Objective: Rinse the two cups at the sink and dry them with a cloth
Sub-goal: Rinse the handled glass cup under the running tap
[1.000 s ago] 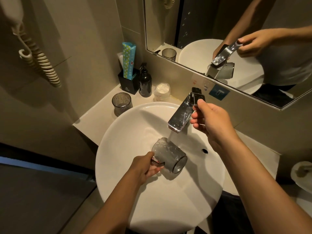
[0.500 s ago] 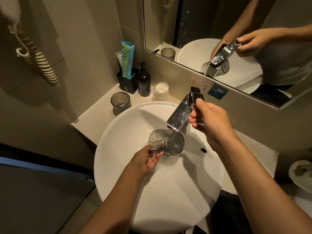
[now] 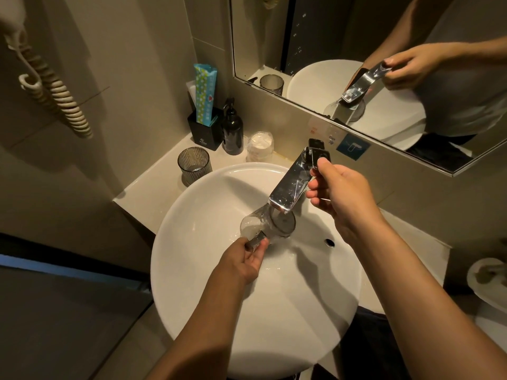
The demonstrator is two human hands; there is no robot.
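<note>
The left hand (image 3: 248, 260) has its fingers clamped on the handle of the cup (image 3: 267, 224), which lies sideways under the tap (image 3: 290, 185). The right hand (image 3: 338, 187) fingers pinch the tap lever.

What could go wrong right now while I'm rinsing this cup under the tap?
The cup lies tilted under the faucet spout, held only by its handle in your left hand; wet, it could slip and knock the basin. Water hitting its tilted side may splash over the rim onto the counter. Your right hand on the lever could open the flow too hard.
</note>
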